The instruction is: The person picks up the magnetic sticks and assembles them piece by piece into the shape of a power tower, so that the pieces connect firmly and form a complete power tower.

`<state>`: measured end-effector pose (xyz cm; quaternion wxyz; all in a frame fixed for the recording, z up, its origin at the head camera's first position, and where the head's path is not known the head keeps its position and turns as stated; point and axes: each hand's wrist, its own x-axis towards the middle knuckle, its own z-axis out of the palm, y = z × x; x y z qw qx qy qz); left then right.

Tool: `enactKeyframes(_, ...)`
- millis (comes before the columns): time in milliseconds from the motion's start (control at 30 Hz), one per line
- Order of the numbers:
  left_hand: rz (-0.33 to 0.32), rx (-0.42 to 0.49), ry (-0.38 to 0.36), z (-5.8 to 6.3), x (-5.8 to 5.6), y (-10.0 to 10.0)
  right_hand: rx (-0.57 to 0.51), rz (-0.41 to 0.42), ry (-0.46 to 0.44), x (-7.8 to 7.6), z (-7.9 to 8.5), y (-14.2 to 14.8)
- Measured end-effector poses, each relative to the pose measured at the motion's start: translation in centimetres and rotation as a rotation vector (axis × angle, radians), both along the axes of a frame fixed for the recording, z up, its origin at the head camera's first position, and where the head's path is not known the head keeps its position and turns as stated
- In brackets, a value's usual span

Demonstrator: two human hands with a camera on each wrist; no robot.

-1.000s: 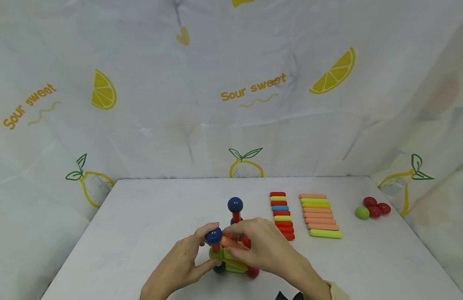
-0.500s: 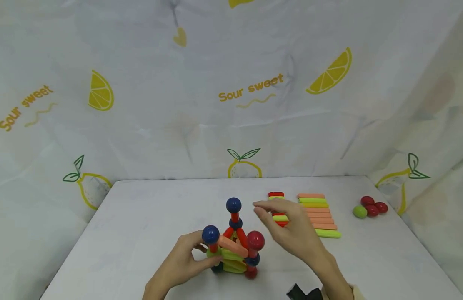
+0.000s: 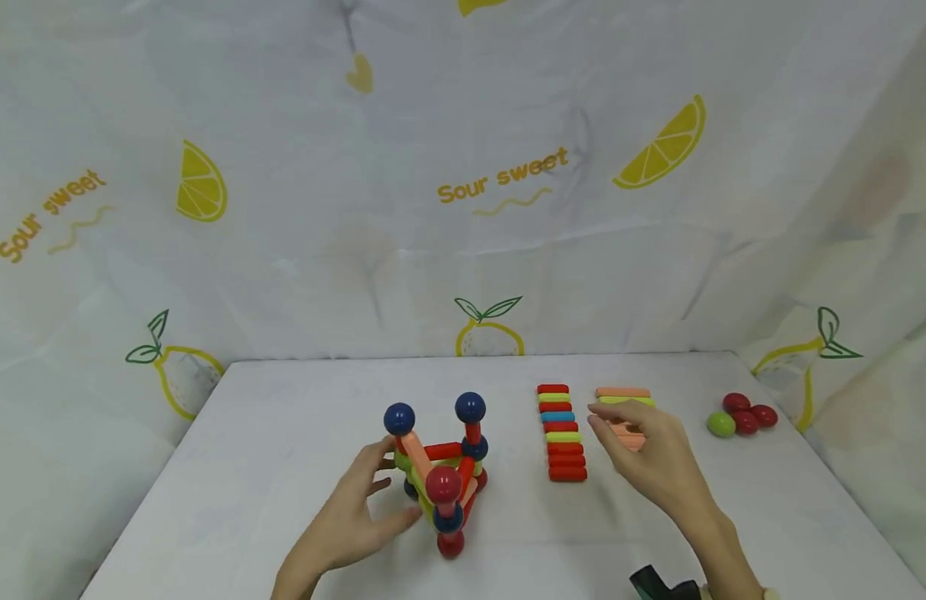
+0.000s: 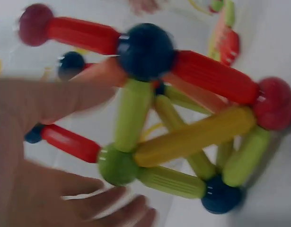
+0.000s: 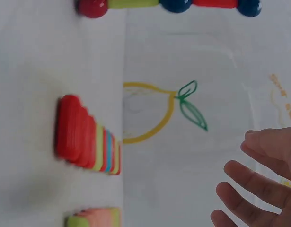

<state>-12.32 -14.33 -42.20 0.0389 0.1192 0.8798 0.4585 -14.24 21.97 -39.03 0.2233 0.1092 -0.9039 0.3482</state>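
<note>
The frame (image 3: pixel 437 481) of rods and balls stands on the tabletop (image 3: pixel 320 408), close by the left hand (image 3: pixel 357 510), whose thumb and fingers are spread apart around its left side; whether they touch it, I cannot tell. It is probably light, with stiff, smooth, slightly slippery rods; the joints look likely to be its weak point, perhaps only magnetic. The best hold is probably low, across the green ball (image 4: pixel 118 164) and the rods meeting there, rather than by the posts sticking up from the frame.

Right of the frame lie the short rods (image 3: pixel 558 427), then the long rods (image 3: pixel 623 392), and farthest right the loose balls (image 3: pixel 746 422). The right hand (image 3: pixel 653 454), fingers apart and holding nothing, hangs over the long rods, hiding several.
</note>
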Motion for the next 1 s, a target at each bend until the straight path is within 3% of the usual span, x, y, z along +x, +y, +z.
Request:
enactKeyframes(100,-0.068,-0.069,-0.151,0.7,0.7,0.4,0.084,-0.047,-0.092,-0.5,-1.4,1.4)
enactKeyframes(200,-0.001,-0.091,-0.198,0.5,1.1,1.8,0.176,-0.082,-0.226,-0.8,-2.9,2.7)
enactKeyframes(400,0.179,-0.109,-0.102,-0.2,1.6,4.6,0.326,-0.104,-0.452,-1.3,-4.9,4.3)
enactKeyframes(533,0.204,-0.103,-0.055,-0.3,1.4,4.7,0.359,-0.086,-0.519,-1.6,-5.7,4.9)
enactKeyframes(667,0.105,-0.06,-0.039,-0.4,1.1,3.9,0.375,-0.078,-0.521,-1.6,-6.1,5.2)
enactKeyframes(933,-0.241,0.056,0.057,-0.9,0.2,2.4,0.368,-0.051,-0.579,-1.8,-6.6,5.3)
enactKeyframes(1000,-0.3,0.08,0.065,-0.9,0.0,2.4,0.367,-0.046,-0.589,-1.8,-6.6,5.3)
